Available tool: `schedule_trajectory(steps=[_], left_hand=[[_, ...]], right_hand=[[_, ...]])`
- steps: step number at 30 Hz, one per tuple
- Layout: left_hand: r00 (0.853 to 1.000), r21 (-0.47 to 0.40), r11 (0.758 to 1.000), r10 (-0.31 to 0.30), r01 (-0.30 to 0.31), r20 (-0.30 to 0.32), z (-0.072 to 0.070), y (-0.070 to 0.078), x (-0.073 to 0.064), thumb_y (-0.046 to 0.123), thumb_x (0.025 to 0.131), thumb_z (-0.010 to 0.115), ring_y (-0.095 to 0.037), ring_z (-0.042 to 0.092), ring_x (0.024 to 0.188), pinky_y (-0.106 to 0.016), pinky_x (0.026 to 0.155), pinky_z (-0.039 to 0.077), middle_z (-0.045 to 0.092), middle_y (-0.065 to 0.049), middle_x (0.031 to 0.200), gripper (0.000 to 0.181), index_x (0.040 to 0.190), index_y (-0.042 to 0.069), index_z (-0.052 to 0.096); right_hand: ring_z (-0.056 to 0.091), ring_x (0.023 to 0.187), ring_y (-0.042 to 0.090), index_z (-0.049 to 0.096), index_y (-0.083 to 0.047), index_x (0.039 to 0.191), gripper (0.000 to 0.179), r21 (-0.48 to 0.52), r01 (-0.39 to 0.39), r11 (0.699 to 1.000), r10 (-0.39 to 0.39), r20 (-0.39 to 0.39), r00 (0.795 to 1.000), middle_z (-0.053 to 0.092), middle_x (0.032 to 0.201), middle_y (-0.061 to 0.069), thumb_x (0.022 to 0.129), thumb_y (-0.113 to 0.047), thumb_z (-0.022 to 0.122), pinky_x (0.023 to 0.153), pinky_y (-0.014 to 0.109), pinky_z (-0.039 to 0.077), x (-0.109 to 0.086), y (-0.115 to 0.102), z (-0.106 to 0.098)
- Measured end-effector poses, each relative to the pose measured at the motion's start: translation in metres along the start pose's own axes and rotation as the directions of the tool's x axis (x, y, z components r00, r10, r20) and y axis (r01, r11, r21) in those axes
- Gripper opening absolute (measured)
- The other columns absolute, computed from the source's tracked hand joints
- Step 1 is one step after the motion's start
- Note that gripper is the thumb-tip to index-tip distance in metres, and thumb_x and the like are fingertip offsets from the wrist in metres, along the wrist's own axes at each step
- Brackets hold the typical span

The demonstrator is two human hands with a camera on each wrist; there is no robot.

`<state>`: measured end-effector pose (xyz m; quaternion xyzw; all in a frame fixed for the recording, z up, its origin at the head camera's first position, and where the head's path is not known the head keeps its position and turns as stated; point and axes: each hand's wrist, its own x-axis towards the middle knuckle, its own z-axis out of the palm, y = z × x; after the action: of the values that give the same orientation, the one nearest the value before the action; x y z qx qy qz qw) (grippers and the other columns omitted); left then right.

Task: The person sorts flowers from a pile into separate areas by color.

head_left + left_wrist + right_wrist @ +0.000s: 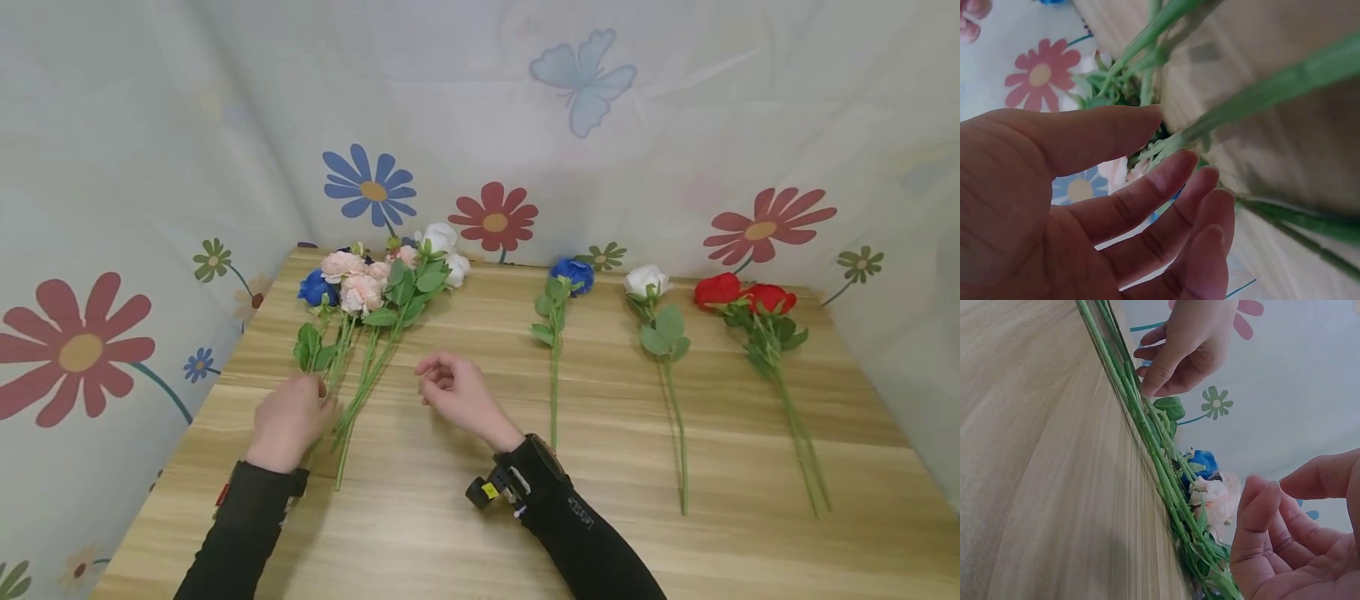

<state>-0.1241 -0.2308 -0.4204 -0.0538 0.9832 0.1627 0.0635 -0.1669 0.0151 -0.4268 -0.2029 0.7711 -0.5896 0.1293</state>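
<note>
A bunch of artificial flowers lies at the table's left: pink blooms (362, 295), a blue rose (317, 288) and white roses (438, 238). My left hand (292, 421) is at the stems on the bunch's left side. In the left wrist view, a green stem (1260, 94) passes by the fingertips, with a gap between thumb and index finger. My right hand (465, 398) hovers right of the bunch, holding nothing. The right wrist view shows its fingers loosely bent, with thumb and index tips close together. Bundled green stems (1147, 434) run below the left hand there.
Farther right on the wooden table (600, 533) lie a single blue rose (573, 275), a white rose (647, 281) and two red roses (771, 298), stems toward me. A flower-printed curtain (450, 100) stands behind the table and along its sides.
</note>
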Motion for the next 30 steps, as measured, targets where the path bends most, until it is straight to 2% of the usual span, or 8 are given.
schedule_trajectory(steps=[3, 9, 12, 16, 20, 25, 30], left_hand=[[1.0, 0.0, 1.0, 0.004, -0.004, 0.007, 0.004, 0.001, -0.002, 0.016, 0.096, 0.059, -0.02, 0.049, 0.055, -0.031, 0.047, 0.036, 0.051, -0.006, 0.065, 0.024, 0.074, 0.005, 0.055], [1.0, 0.008, 1.0, 0.006, -0.006, -0.008, 0.01, 0.002, -0.003, 0.01, 0.094, 0.057, -0.021, 0.047, 0.053, -0.031, 0.046, 0.035, 0.049, -0.005, 0.061, 0.03, 0.065, 0.01, 0.049], [1.0, -0.014, 1.0, 0.014, -0.015, -0.011, 0.011, 0.001, -0.002, 0.009, 0.094, 0.056, -0.018, 0.041, 0.051, -0.029, 0.046, 0.031, 0.04, -0.001, 0.057, 0.036, 0.061, 0.013, 0.043], [0.997, -0.053, 0.996, 0.064, -0.066, -0.034, 0.009, -0.001, 0.0, 0.008, 0.094, 0.056, -0.014, 0.032, 0.05, -0.027, 0.048, 0.026, 0.028, 0.003, 0.057, 0.041, 0.06, 0.016, 0.034], [0.992, -0.074, 0.991, 0.112, -0.116, -0.051, 0.009, -0.003, 0.002, 0.008, 0.094, 0.057, -0.014, 0.03, 0.05, -0.027, 0.05, 0.025, 0.025, 0.004, 0.058, 0.042, 0.062, 0.017, 0.031], [0.992, -0.073, 0.989, 0.125, -0.127, -0.03, 0.012, -0.003, 0.006, 0.008, 0.095, 0.055, -0.013, 0.025, 0.051, -0.026, 0.051, 0.023, 0.019, 0.005, 0.058, 0.046, 0.061, 0.018, 0.026], [0.992, -0.081, 0.989, 0.123, -0.124, -0.02, 0.014, -0.004, 0.011, 0.01, 0.094, 0.057, -0.012, 0.024, 0.05, -0.026, 0.051, 0.023, 0.02, 0.006, 0.056, 0.046, 0.058, 0.019, 0.029]], right_hand=[[0.069, 0.081, 0.043, 0.063, 0.01, 0.114, 0.024, -0.008, 0.001, 1.0, -0.001, 0.009, 1.0, 0.069, 0.093, 0.026, 0.093, 0.001, 0.056, 0.063, 0.017, 0.051, 0.0, -0.001, 0.0], [0.069, 0.082, 0.042, 0.062, 0.009, 0.115, 0.024, -0.013, -0.004, 1.0, 0.004, 0.024, 1.0, 0.069, 0.095, 0.026, 0.093, -0.001, 0.056, 0.065, 0.018, 0.053, -0.001, -0.002, 0.0], [0.068, 0.083, 0.045, 0.062, 0.009, 0.116, 0.025, -0.008, 0.0, 1.0, 0.001, 0.03, 1.0, 0.069, 0.095, 0.027, 0.094, -0.001, 0.056, 0.065, 0.019, 0.053, -0.001, -0.001, -0.001], [0.067, 0.085, 0.046, 0.062, 0.009, 0.116, 0.025, -0.002, -0.001, 1.0, 0.001, 0.036, 0.999, 0.068, 0.093, 0.025, 0.094, -0.001, 0.056, 0.065, 0.019, 0.053, -0.001, -0.001, -0.002], [0.067, 0.085, 0.046, 0.062, 0.009, 0.116, 0.024, -0.004, 0.001, 1.0, -0.001, 0.039, 0.999, 0.068, 0.094, 0.025, 0.094, -0.001, 0.055, 0.065, 0.018, 0.053, -0.001, -0.002, -0.003], [0.067, 0.084, 0.046, 0.062, 0.009, 0.115, 0.024, -0.004, 0.004, 1.0, -0.004, 0.037, 0.999, 0.068, 0.095, 0.027, 0.094, -0.001, 0.055, 0.065, 0.019, 0.053, -0.001, -0.002, -0.003], [0.067, 0.085, 0.047, 0.062, 0.009, 0.115, 0.025, 0.001, 0.002, 1.0, -0.002, 0.033, 0.999, 0.068, 0.095, 0.027, 0.093, 0.0, 0.056, 0.065, 0.019, 0.054, -0.001, -0.003, -0.003]])
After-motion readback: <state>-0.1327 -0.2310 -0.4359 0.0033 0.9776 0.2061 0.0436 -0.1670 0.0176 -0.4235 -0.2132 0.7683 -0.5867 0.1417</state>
